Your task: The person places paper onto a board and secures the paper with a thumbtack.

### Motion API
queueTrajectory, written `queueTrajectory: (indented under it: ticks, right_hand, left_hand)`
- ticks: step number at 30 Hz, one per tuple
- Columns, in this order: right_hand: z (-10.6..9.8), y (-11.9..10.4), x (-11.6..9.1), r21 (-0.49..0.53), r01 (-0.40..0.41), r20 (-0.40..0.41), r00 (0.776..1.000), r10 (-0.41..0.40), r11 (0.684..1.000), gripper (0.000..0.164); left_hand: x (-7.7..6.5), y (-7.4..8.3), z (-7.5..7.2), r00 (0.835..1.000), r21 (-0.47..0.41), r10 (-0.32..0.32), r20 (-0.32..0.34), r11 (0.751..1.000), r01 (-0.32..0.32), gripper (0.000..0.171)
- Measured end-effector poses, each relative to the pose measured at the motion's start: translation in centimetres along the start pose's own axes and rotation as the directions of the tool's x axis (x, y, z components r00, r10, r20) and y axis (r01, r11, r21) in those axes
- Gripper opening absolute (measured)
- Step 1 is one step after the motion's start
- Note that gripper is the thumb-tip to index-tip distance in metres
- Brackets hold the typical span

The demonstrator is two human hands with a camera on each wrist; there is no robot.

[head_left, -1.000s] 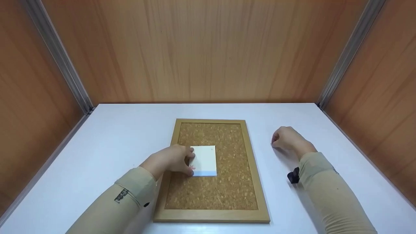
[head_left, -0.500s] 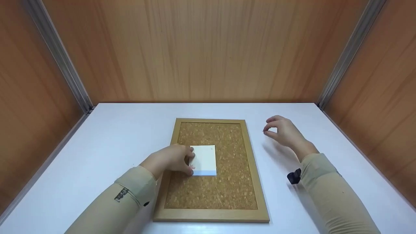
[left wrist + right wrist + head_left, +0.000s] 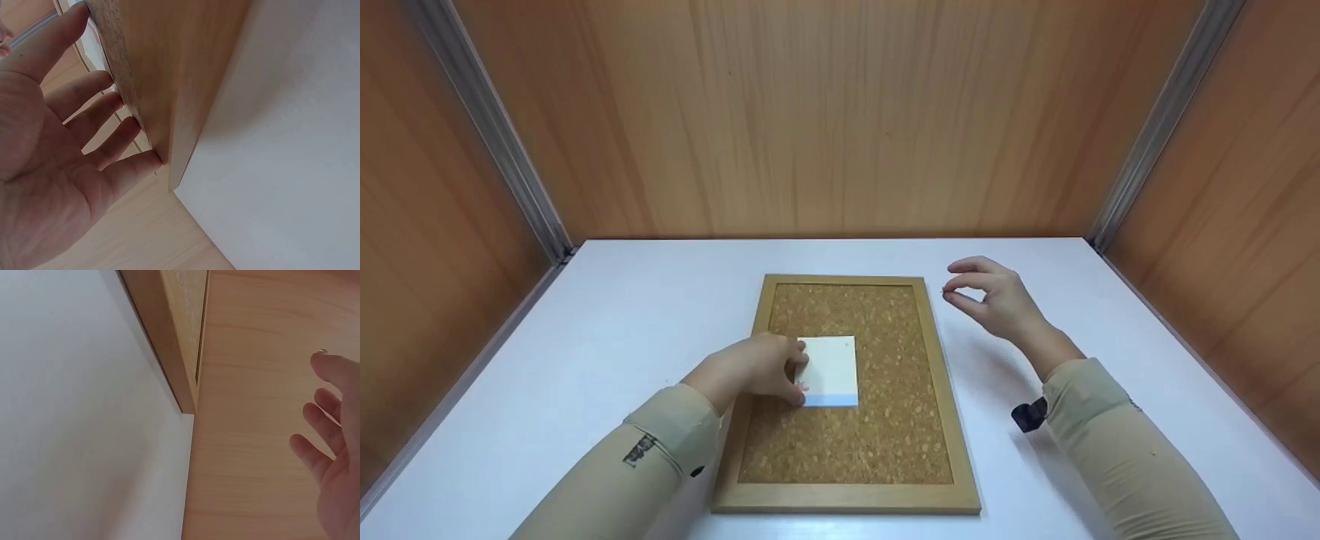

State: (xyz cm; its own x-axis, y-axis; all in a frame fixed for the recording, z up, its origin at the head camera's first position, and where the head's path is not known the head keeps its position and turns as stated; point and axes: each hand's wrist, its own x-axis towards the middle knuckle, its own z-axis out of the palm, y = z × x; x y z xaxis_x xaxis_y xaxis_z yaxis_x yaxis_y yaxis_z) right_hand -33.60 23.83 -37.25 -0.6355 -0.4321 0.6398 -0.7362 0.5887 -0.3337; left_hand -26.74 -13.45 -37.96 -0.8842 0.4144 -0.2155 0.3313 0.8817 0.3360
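A white square of paper point(image 3: 831, 367) with a blue strip along its near edge lies on the framed corkboard point(image 3: 870, 442). My left hand point(image 3: 761, 367) presses the paper's left side with thumb and fingertips. In the left wrist view its spread fingers point(image 3: 93, 115) rest against the board. A tiny mark, too small to make out, shows near the paper's far right corner. Off the board's right edge, above the table, my right hand point(image 3: 997, 300) pinches a small gold thumbtack point(image 3: 322, 352) between thumb and index finger. Its other fingers are loosely bent.
The corkboard's wooden frame point(image 3: 847, 497) rises slightly from the white table point(image 3: 645, 300). Wooden panels point(image 3: 840, 120) enclose the table at the back and both sides, with metal posts at the corners. A small black device point(image 3: 1030, 415) sits under the right wrist.
My right hand has risen from the table and moved left toward the board, pinching the thumbtack. The left hand and the paper have stayed in place.
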Motion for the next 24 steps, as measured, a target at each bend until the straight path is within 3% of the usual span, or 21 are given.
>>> queueTrajectory:
  ticks: [9,18,24]
  right_hand:
    - [1.0,-1.9,0.7,0.075,0.119,-0.021,0.993,-0.118,0.99,0.008]
    - [1.4,-2.7,0.8,0.11,0.143,0.004,0.99,-0.144,0.984,0.008]
    - [1.5,-2.8,0.9,0.136,0.107,0.023,0.993,-0.112,0.985,0.008]
  left_hand:
    - [0.1,0.0,0.1,1.0,-0.021,-0.023,-0.009,1.0,0.023,0.062]
    - [0.1,0.0,0.0,1.0,-0.011,-0.015,-0.002,1.0,0.015,0.06]
    - [-0.1,0.0,0.0,1.0,-0.017,-0.021,-0.003,1.0,0.021,0.062]
